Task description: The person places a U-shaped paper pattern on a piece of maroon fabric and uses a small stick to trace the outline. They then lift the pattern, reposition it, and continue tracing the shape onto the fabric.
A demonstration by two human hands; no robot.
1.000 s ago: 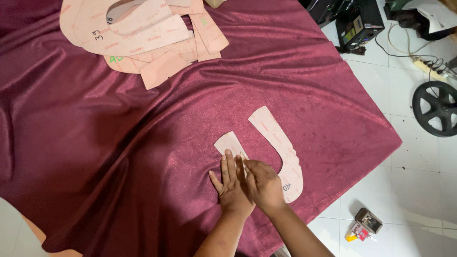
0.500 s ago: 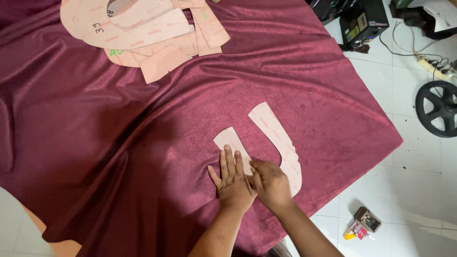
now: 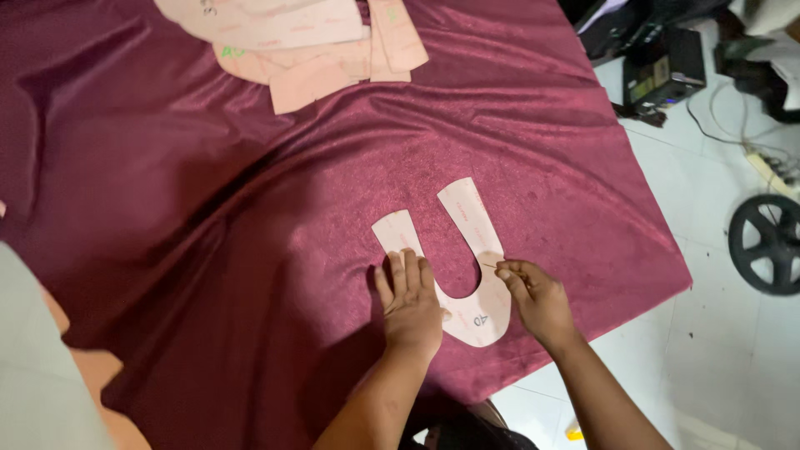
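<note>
1. A wide sheet of dark maroon velvet-like cloth point(image 3: 250, 250) covers the work surface, rumpled into folds on its left side.
2. Far up the cloth from the U-shaped pattern lies a loose stack of pale pink card pattern pieces point(image 3: 308, 42).
3. The pale pink U-shaped card pattern point(image 3: 471, 242) lies flat on the cloth near its lower right edge, open end pointing away from the person.
4. The left hand point(image 3: 410, 302) rests palm-down on the pattern's left limb, fingers straight and close together, gripping nothing.
5. The right hand point(image 3: 537, 300) sits at the pattern's right limb, fingertips pinched on a thin pointed marking tool point(image 3: 492, 267) touching the card's inner edge.
6. Right of the pattern, off the cloth, a black spoked wheel point(image 3: 767, 243) stands on the white tiled floor point(image 3: 708, 375).
</note>
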